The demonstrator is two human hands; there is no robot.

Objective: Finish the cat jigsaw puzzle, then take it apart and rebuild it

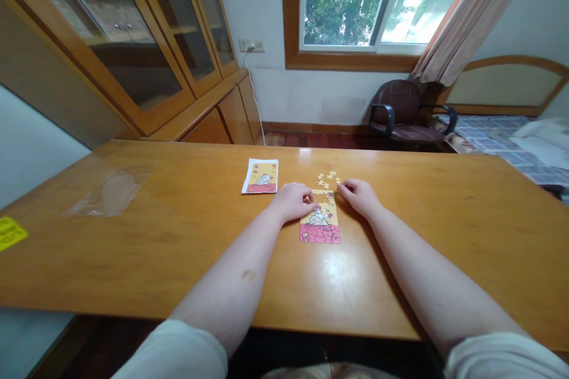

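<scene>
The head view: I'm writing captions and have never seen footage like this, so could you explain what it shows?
No machine here: these are a person's own bare hands, seen from a camera worn on their head, looking forward and down. On the wooden table lie a partly assembled jigsaw puzzle, loose pieces beyond it, a picture card and clear plastic. The left hand is at the puzzle's left side; the right hand is near its top right corner. Whether either grips a piece is too small to tell.
</scene>
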